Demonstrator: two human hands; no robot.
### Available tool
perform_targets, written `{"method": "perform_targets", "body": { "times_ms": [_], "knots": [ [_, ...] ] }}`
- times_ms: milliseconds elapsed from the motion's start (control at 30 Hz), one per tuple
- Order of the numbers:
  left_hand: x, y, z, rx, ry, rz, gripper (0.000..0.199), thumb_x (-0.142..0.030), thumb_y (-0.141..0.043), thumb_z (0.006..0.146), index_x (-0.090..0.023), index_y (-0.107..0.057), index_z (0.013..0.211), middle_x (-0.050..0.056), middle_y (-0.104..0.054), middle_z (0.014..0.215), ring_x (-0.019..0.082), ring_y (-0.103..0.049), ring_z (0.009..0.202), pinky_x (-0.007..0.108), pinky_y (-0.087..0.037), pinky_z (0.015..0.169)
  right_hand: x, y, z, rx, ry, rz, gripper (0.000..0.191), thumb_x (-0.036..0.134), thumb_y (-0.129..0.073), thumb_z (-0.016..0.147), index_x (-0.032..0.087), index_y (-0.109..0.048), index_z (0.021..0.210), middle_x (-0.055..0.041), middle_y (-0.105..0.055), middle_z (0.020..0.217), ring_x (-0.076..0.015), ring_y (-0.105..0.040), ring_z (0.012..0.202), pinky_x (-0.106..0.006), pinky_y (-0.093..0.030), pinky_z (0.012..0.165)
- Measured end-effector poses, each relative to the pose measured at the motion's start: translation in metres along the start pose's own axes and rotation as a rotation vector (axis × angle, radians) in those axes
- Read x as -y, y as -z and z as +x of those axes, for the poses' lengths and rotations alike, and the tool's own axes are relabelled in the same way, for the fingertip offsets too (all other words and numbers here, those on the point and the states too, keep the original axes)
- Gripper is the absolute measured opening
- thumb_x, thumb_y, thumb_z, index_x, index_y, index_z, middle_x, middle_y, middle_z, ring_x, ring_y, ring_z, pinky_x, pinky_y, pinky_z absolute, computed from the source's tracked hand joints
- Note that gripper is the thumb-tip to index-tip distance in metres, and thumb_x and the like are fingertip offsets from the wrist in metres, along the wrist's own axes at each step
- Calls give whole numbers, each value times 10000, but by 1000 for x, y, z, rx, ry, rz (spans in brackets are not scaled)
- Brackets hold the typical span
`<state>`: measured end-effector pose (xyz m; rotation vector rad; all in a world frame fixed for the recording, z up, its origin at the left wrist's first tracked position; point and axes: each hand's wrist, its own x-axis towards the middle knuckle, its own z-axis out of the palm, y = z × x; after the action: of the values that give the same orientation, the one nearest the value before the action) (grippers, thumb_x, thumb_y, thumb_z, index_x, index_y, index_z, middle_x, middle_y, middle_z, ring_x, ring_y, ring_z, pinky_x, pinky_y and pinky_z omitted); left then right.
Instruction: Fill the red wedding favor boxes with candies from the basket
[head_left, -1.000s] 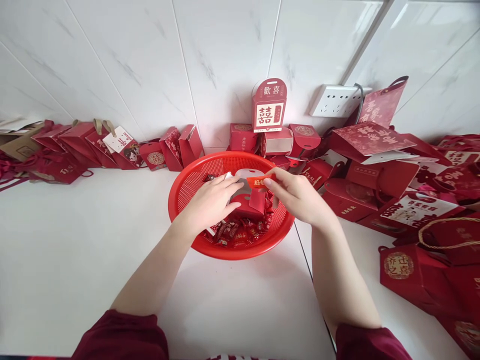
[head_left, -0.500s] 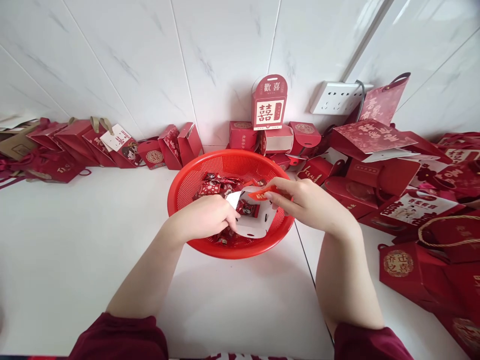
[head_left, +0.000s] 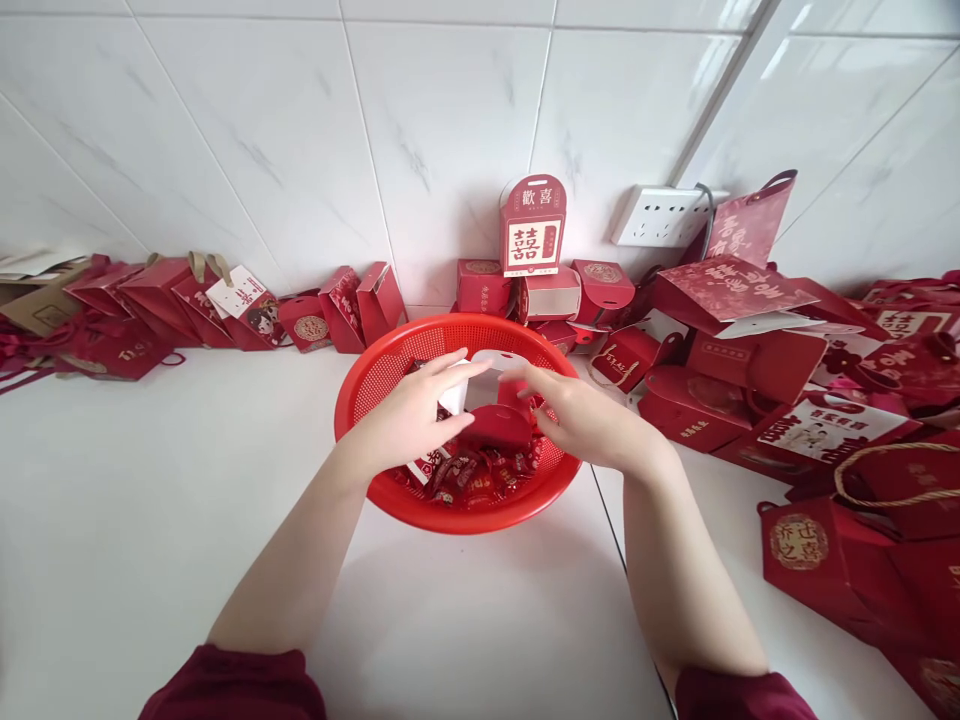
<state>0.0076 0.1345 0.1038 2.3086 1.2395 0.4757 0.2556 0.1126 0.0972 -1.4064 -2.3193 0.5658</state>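
Observation:
A red plastic basket (head_left: 472, 523) with perforated sides stands on the white tabletop, and small wrapped candies (head_left: 480, 480) lie in it. Among them rests a red gift box (head_left: 495, 428) with a white inside and its top flaps raised. My left hand (head_left: 416, 415) is over the box's left side, thumb and fingers spread apart. On the other side, my right hand (head_left: 577, 410) has its fingers apart and slightly bent beside the box. Whether the fingertips touch the flaps, I cannot tell. The inside of the box is mostly hidden.
Red gift boxes (head_left: 161, 295) stand in a row along the tiled wall at left. More boxes and bags (head_left: 705, 400) are heaped on the right. An upright box (head_left: 532, 230) stands behind the basket, near a white power strip (head_left: 664, 215).
The box has turned so that its red side faces me. The orange-red packet has left my right hand and is not clearly visible. Both hands have loosened and spread.

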Motion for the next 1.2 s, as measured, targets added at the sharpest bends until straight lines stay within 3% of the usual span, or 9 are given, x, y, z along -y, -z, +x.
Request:
{"method": "perform_targets", "body": {
  "times_ms": [133,267,467,600,733,867,1033,1133,1200],
  "knots": [
    [-11,4,-4,30,-25,-179,842,-342,-651,890,-516,-168,1557,-39,-22,1692,265,-597,1267,364,-567,976,2,-1,1,161,-30,-17,605,68,-519,839,267,-476,1409,-66,-688,1187,-233,-668,1005,-329,-511,811],
    [-12,5,-5,180,-68,-61,879,-351,-615,906,-478,-68,1581,-39,-343,1614,276,-518,1356,415,-490,1073,8,0,3,201,-24,-108,496,-10,-419,836,195,-578,1259,-78,-701,1029,-201,-651,824,-301,-463,687],
    [-1,0,0,313,-127,100,771,-380,-597,906,-438,-219,1576,-57,-281,1636,283,-373,1463,406,-418,1121,6,3,-1,322,44,-22,317,13,-460,784,228,-656,909,-7,-670,801,-161,-586,665,-270,-386,559],
    [2,-1,-2,351,-40,120,709,-390,-561,923,-458,-258,1561,-53,-147,1670,301,-570,1298,344,-539,898,6,0,-4,384,122,122,264,129,-568,821,259,-716,998,-4,-700,835,-166,-623,705,-267,-421,584],
    [2,-1,-2,367,-3,178,520,-420,-530,935,-416,-487,1453,-51,-119,1679,305,-647,1180,314,-545,739,12,-10,1,324,59,92,194,339,-695,835,238,-707,1001,-21,-688,826,-188,-629,737,-272,-411,579],
    [-1,-2,-2,268,5,189,404,-478,-504,950,-307,-627,1295,17,-220,1664,317,-641,1179,362,-544,845,18,-13,4,203,135,32,139,195,-522,951,213,-658,927,-17,-676,846,-151,-597,722,-269,-400,628],
    [-3,1,-6,-31,-7,132,840,-555,-666,843,-381,-256,1556,37,-274,1639,323,-409,1428,424,-460,1063,13,0,1,127,251,104,189,151,-456,984,210,-620,910,-9,-669,855,-149,-578,740,-281,-429,694],
    [3,-1,-3,-15,46,116,972,-608,-641,843,-356,-90,1603,50,-141,1682,334,-259,1509,462,-397,1126,8,-2,3,69,269,124,152,174,-490,973,218,-629,930,-24,-661,931,-166,-606,816,-307,-474,766],
    [10,-3,1,61,75,82,974,-590,-620,864,-334,-49,1611,71,-191,1670,336,-334,1476,466,-420,1101,5,-10,8,-47,234,93,126,181,-536,941,223,-626,1018,-61,-636,1103,-195,-626,946,-347,-502,857]
  ]
}}
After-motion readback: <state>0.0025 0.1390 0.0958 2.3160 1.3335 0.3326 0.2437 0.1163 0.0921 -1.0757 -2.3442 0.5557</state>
